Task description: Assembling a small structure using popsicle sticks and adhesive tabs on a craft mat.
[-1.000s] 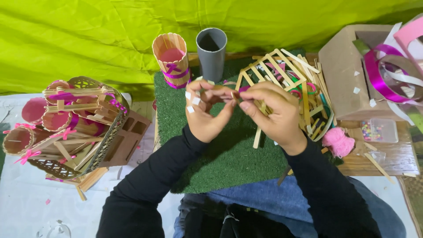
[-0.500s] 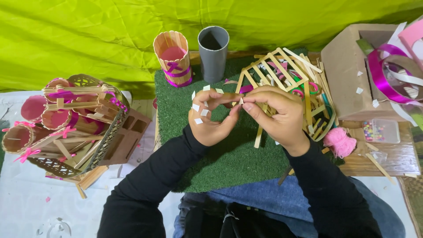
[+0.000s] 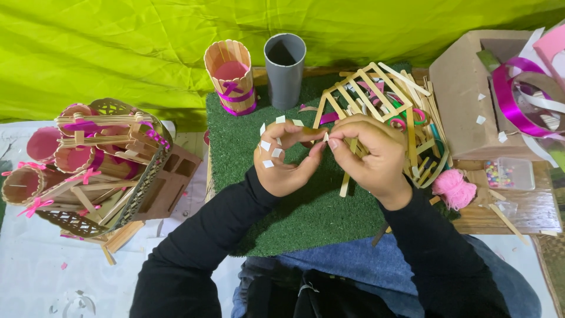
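Over the green turf mat (image 3: 306, 218) my left hand (image 3: 282, 159) is turned palm up, with several small white squares of tape stuck on its fingers and palm. My right hand (image 3: 371, 156) meets it fingertip to fingertip and pinches one small white tape piece (image 3: 325, 136) between thumb and forefinger. That same hand also holds a few craft sticks (image 3: 347, 176) that hang down under its palm. Just behind my hands lies a frame built of craft sticks (image 3: 376, 94).
A stick-built cup with a pink ribbon (image 3: 231, 76) and a grey tube (image 3: 285, 68) stand at the mat's far edge. A stack of stick baskets (image 3: 100, 171) is at the left. A cardboard box with ribbons (image 3: 477, 100), pink yarn (image 3: 453, 188) and a bead box (image 3: 507, 174) are at the right.
Both hands have dropped slightly toward me. My left hand's fingers have spread more, and my right fingertips now pinch a tape piece at the left fingertips.
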